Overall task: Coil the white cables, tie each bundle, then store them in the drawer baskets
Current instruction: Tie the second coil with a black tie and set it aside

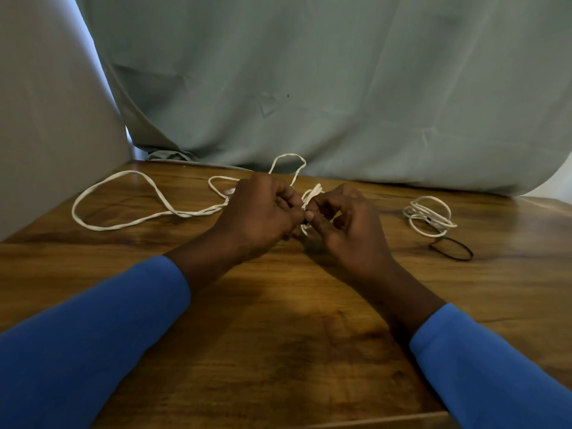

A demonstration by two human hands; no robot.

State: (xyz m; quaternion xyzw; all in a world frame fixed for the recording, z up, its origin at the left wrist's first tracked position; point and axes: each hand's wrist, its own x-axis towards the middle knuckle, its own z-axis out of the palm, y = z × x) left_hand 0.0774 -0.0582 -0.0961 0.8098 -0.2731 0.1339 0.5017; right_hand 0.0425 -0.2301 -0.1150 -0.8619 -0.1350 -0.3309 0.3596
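Grip of left hand [260, 209] and right hand [345, 226]: fingertip pinch on bunched white cable [313, 193], loose loops leftward.

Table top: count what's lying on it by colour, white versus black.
White: 2, the coiled bundle and the loose cable that the left hand and right hand pinch; it might be two cables.
Black: 1, the free-lying band.
Total: 3.
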